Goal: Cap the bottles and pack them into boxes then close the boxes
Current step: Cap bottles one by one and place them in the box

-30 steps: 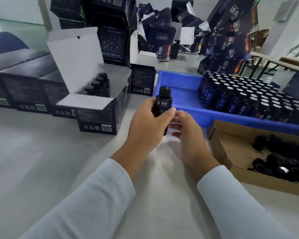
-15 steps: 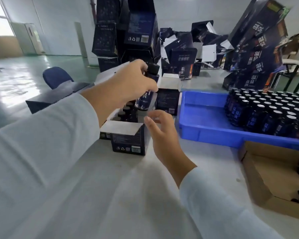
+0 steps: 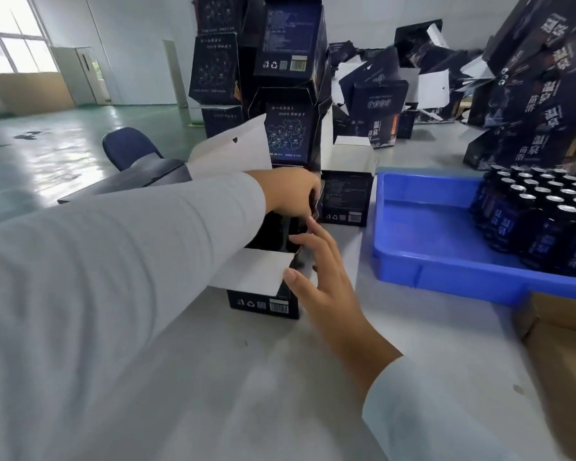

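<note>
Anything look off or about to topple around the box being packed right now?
Yes: the dark boxes stacked behind the open box sit crooked and tilted, leaning over it. Further back, empty cartons lie jumbled with flaps open.

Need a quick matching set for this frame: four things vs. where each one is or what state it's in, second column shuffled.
Things:
1. left hand
2. right hand
3. blue tray
4. open box

Places or states:
A. holds rows of bottles at its far right
B. fingers spread against the open box's right side
C. on the table near the middle, flaps up
D. reaching down into the open box

Pairs: 1-D, 2-B, 3-A, 4-C
</note>
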